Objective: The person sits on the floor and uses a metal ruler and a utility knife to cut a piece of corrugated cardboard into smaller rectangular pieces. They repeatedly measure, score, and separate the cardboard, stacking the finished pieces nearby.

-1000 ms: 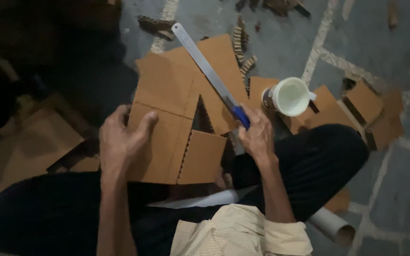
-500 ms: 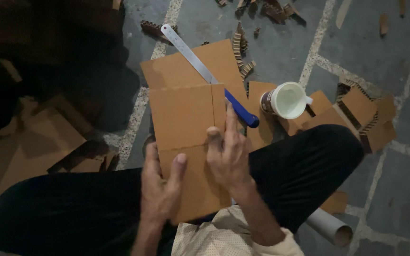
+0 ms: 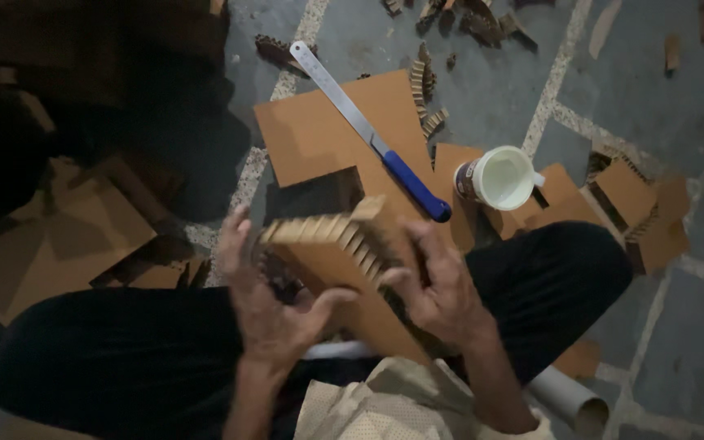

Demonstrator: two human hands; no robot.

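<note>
1. A brown corrugated cardboard piece (image 3: 344,269), tilted so its fluted edge faces up, is held above the lap of a person seated cross-legged on a stone floor (image 3: 653,73).
2. The left hand (image 3: 266,305) cups its lower left side, fingers curled; the right hand (image 3: 437,285) grips its right edge, thumb across the face.
3. Beyond it a flat cardboard sheet (image 3: 319,130) lies on the floor, a blue-handled metal ruler (image 3: 368,134) slanting across it.
4. A white tub (image 3: 500,177) with a dark label band stands just right of the ruler's handle.
5. Cardboard scraps (image 3: 637,204) crowd the floor's right side; bare slabs remain at the far right.
</note>
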